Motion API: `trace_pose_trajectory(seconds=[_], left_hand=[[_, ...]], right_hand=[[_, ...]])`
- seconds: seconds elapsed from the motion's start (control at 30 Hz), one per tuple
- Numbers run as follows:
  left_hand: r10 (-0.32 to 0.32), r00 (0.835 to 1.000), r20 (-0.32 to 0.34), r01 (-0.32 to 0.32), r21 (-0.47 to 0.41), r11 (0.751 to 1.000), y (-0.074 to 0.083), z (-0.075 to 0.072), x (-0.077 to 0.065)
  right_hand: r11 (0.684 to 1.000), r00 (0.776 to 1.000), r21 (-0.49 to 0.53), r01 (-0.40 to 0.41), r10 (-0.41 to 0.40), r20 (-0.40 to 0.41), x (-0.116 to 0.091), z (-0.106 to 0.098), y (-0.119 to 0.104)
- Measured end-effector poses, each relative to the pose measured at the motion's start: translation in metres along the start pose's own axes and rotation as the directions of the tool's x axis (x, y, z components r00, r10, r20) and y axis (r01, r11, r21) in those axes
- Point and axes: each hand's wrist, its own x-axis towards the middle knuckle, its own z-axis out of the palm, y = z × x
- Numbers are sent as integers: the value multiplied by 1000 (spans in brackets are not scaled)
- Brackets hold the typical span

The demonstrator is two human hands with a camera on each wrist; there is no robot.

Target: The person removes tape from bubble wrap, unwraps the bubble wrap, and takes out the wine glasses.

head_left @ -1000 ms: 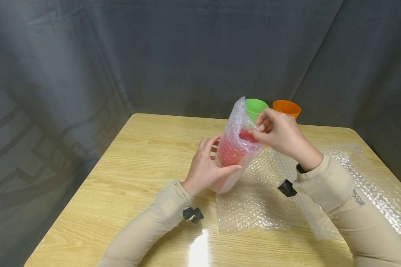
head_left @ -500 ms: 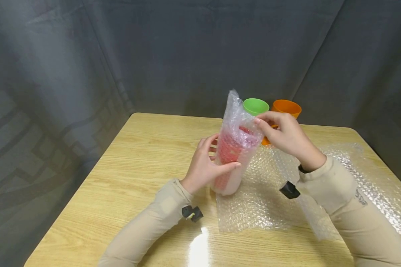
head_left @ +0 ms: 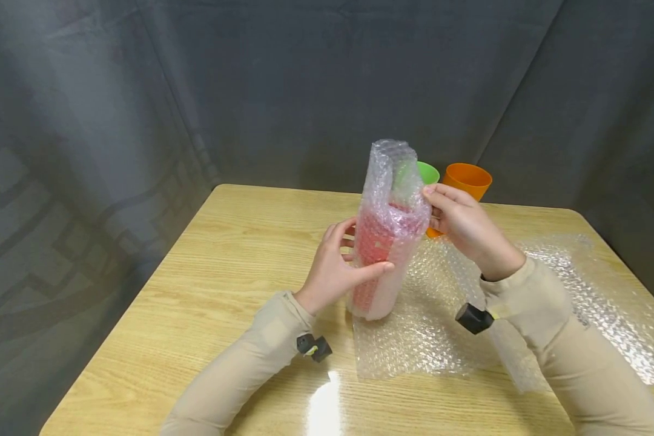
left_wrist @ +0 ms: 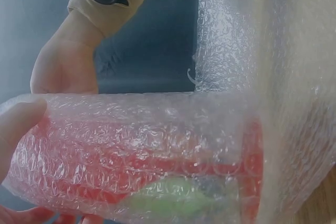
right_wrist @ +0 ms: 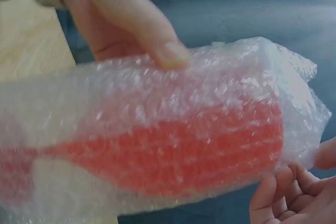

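A red goblet stands wrapped in bubble wrap, whose loose top rises above the rim. My left hand grips the wrapped goblet around its side, thumb across the front. In the right wrist view, the red bowl narrows to a stem under the wrap. My right hand pinches the upper right edge of the wrap between thumb and fingers. The left wrist view shows the red foot through the plastic. Part of my left fingers is hidden behind the bundle.
Behind the bundle stand a green cup, partly covered by the wrap, and an orange cup. Flat bubble wrap sheets lie across the right side of the wooden table. Dark curtains hang behind.
The bundle has tipped more upright and its loose top has opened upward. My right hand has shifted from the goblet's rim to the wrap's outer right edge. My left hand keeps its hold.
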Motion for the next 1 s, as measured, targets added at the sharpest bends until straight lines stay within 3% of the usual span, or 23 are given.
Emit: trace_pose_trajectory(seconds=[0.1, 0.2, 0.3, 0.4, 0.47, 0.53, 0.87, 1.0], left_hand=[[-27, 1000, -7, 27, -15, 1000, 0, 0, 0], [-58, 998, -24, 57, -36, 998, -1, 0, 2], [-76, 996, -41, 73, -61, 995, -2, -1, 5], [-87, 995, -49, 83, -76, 994, -3, -1, 6], [-92, 994, -51, 88, -76, 993, -3, -1, 7], [-89, 995, -47, 85, -75, 994, -3, -1, 8], [-92, 994, 62, 101, -163, 981, -10, -6, 13], [-98, 992, 78, 112, -205, 972, -12, -9, 14]], right_hand=[[997, 999, -71, 20, -23, -46, -3, 2, 1], [965, 984, -241, 107, -137, -113, -10, 7, 3], [863, 939, -447, 236, -321, -125, -18, 17, 8], [747, 884, -569, 345, -463, -71, -24, 29, 17], [692, 860, -609, 387, -510, -32, -26, 36, 23], [657, 842, -635, 406, -538, -18, -27, 41, 29], [630, 809, -662, 407, -585, -60, -26, 41, 44], [641, 803, -661, 390, -588, -97, -25, 40, 47]])
